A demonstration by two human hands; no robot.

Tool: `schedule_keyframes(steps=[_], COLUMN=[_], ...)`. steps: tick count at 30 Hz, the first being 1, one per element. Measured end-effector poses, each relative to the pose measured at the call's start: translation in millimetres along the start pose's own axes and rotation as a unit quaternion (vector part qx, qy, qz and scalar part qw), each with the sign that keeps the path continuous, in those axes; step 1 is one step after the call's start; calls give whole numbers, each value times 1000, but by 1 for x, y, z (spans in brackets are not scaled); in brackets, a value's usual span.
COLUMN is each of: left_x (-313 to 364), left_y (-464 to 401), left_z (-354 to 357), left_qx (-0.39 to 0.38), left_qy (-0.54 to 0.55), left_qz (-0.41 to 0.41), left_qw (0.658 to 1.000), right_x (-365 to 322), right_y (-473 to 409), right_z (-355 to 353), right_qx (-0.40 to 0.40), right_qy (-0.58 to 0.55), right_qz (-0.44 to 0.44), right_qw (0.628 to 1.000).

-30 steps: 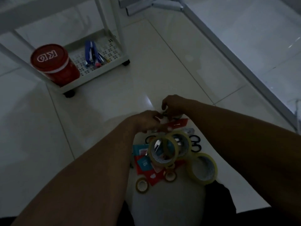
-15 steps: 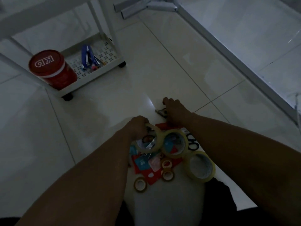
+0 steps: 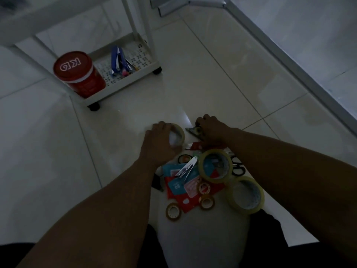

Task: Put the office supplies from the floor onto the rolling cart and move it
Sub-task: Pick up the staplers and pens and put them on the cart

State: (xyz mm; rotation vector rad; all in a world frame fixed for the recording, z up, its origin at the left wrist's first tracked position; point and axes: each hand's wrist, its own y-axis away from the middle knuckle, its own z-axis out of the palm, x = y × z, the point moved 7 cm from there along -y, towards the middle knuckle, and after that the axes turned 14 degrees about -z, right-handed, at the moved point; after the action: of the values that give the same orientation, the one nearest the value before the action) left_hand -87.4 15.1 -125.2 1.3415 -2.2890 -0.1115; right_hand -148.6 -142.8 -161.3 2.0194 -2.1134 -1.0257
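Lying nearest on the floor [image 3: 212, 89]: tape rolls [image 3: 245, 195] atop red packets [image 3: 181, 198]. Beyond, left hand [image 3: 161, 141] gripping a tape roll [image 3: 178, 133], standing on edge, now lifted clear of the pile. Right hand [image 3: 210, 128] clutching a dark clip [image 3: 194, 130], pointing left. Farthest, rolling cart [image 3: 135, 74] holding a red tub [image 3: 79, 74].

Two bare forearms enter from the lower corners of the frame, no sleeves visible up to the frame edge. No watch, rings or bands visible on left hand [image 3: 161, 141] or right hand [image 3: 211, 128]. Dark garment, likely black, along bottom edge; dim light hides detail.
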Motion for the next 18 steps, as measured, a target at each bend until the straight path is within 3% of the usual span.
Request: schedule_keyframes(steps=[4, 9, 18], left_x=[20, 25, 4], left_y=[17, 25, 2], left_z=[29, 43, 21], left_qx=[-63, -83, 21], left_qy=[-107, -183, -205], left_qz=[104, 120, 104], left_qw=[987, 972, 973], right_x=[-2, -2, -1], right_y=[4, 3, 3], right_z=[1, 5, -2], right_qx=[-43, -30, 32], right_qy=[19, 62, 37], right_qz=[-14, -23, -2], right_qw=[999, 997, 999])
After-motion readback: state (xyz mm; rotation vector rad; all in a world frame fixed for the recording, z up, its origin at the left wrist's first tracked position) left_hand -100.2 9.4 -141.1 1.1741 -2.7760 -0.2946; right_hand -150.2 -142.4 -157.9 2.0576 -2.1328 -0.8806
